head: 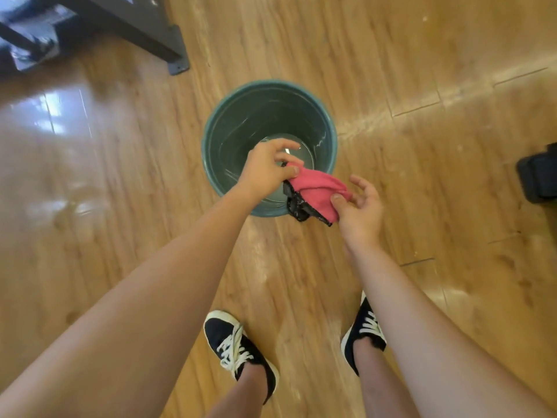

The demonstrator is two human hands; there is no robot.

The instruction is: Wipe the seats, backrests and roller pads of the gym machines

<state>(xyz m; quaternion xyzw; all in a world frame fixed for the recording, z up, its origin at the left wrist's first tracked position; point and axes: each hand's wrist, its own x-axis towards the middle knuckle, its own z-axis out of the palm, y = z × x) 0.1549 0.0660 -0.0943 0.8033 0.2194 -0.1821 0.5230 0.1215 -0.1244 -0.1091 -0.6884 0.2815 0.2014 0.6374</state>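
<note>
Head view, looking straight down: glossy wood-plank floor [422, 176] fills the field and carries every item listed. Dark grey machine frame [135, 28] occupies the upper left corner, one foot plate resting on the floor; its seats and pads are outside the field. Round green bucket [211, 128] stands upright on the floor at centre, well apart from the frame. Inside it, clear liquid [238, 140] appears to cover the bottom, with bright glints on its surface; no other contents are visible. Pink cloth [313, 188] with a dark patterned edge is stretched between both hands above the near rim of the bucket, part of it over the opening and part over the floor, its lower edge hanging loose; it does not touch the liquid. Left hand [265, 170] is over the bucket opening: thumb and curled fingers pinch the far corner of the cloth, while the forefinger is raised and free. Right hand [361, 206] is just outside the rim: thumb and fingers pinch the near corner, and the other fingers are spread and relaxed. Left shoe [238, 348] and right shoe [364, 330], black with white laces, stand apart on the floor below the bucket. A blurred dark object [539, 176] sits at the right edge.
</note>
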